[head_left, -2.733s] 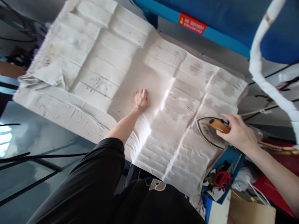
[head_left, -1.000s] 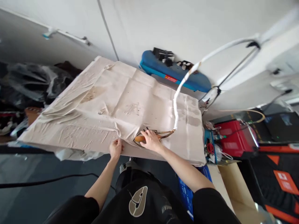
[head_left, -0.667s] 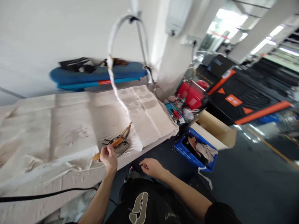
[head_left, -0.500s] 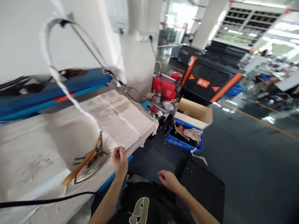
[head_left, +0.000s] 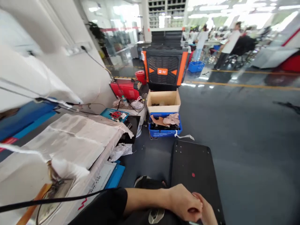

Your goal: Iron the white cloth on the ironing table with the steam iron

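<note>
My left hand (head_left: 185,204) and my right hand (head_left: 207,214) meet at the bottom edge, in front of my lap. The left hand's fingers are curled closed over the right hand, which is mostly hidden beneath it and by the frame edge. Neither hand touches the iron (head_left: 50,195), which lies flat on the white cloth-covered ironing table (head_left: 77,137) at the lower left. Its wooden handle (head_left: 29,211) points toward me, and a black cable (head_left: 53,200) runs across it.
A black panel (head_left: 191,165) lies on the dark floor just ahead. Beyond it stand a blue crate of cloth pieces (head_left: 165,126), an open cardboard box (head_left: 164,100) and a black-and-orange machine (head_left: 164,67). A red machine (head_left: 125,89) sits by the wall. People (head_left: 231,40) stand far back.
My view has swung right, from the ironing table to the open floor. My right hand let go of the iron, which stayed on the table. Both hands have come together at my lap.
</note>
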Tool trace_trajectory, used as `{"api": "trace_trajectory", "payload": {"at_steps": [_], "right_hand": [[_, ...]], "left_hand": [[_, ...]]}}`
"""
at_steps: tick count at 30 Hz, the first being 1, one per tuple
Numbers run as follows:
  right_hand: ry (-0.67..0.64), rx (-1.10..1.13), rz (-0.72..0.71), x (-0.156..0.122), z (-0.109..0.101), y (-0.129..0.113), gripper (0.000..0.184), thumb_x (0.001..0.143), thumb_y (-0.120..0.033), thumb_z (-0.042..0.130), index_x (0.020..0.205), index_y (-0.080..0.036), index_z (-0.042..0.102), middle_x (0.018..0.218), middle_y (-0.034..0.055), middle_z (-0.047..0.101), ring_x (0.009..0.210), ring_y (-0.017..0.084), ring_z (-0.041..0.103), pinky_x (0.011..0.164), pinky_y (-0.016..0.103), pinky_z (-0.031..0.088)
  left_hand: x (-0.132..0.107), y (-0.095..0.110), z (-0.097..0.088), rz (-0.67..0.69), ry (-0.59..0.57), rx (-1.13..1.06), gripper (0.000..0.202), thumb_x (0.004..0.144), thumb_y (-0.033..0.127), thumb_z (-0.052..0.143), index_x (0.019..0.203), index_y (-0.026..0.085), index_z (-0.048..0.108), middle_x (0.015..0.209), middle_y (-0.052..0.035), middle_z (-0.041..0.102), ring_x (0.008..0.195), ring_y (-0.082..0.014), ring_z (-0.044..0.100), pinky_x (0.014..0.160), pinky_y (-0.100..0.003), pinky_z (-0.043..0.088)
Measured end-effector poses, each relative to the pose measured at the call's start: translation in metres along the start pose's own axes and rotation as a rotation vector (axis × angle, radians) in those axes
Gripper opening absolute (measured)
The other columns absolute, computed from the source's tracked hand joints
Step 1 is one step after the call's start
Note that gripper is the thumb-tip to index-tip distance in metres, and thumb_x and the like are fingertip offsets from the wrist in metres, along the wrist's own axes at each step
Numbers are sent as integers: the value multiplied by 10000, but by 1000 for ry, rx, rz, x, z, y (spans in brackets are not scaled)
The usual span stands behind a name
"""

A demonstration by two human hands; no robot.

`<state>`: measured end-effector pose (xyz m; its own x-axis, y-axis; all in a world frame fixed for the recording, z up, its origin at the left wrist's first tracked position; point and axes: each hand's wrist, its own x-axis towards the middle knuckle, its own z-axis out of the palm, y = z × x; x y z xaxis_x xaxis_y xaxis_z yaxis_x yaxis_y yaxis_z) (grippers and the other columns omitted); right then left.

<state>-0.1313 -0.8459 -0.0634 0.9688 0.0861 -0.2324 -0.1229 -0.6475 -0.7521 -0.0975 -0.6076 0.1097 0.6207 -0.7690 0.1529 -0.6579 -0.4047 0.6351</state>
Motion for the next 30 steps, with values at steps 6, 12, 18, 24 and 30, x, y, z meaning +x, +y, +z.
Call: {"api": "trace_trajectory", "payload": {"at_steps": [6, 12, 18, 24, 30], "right_hand": [[289, -234, 226, -117, -67, 83, 449, 873, -537, 455, 982, -211, 744, 983, 121, 796, 872, 279, 762, 866, 400, 586], [156, -505, 499, -185, -64, 66, 381, 977, -291, 387, 1049, -191, 747, 1034, 110, 784, 984, 238, 752, 873, 335, 526], [86, -769, 457, -243, -61, 55, 394, 1037, -272, 451, 895, -164, 802, 898, 126, 795, 904, 246, 750, 961, 370, 441], [20, -916, 453, -252, -55, 48, 656, 1100, -308, 306, 729, -143, 822, 767, 153, 786, 768, 251, 750, 947, 423, 402], [6, -883, 479, -232, -58, 36, 695, 1104, -305, 251, 763, -146, 834, 823, 154, 802, 823, 271, 764, 1002, 431, 389]], "left_hand": [[35, 19, 22, -1, -381, -98, 127, 949, 308, 606, 920, 219, 691, 877, 31, 779, 794, -131, 716, 613, -226, 395], [50, 39, 49, 124, -641, -102, 128, 967, 255, 558, 914, 216, 668, 968, -4, 783, 883, -175, 732, 725, -243, 461], [39, 53, 64, 196, -839, -22, 135, 964, 239, 532, 917, 224, 658, 1028, -14, 784, 944, -192, 738, 787, -251, 507], [26, 56, 73, 170, -856, 48, 186, 977, 265, 495, 934, 229, 671, 1071, -33, 786, 976, -216, 747, 831, -291, 549], [2, 50, 67, 25, -761, 53, 194, 970, 257, 483, 953, 222, 673, 1098, -49, 786, 1023, -229, 745, 894, -318, 570]]}}
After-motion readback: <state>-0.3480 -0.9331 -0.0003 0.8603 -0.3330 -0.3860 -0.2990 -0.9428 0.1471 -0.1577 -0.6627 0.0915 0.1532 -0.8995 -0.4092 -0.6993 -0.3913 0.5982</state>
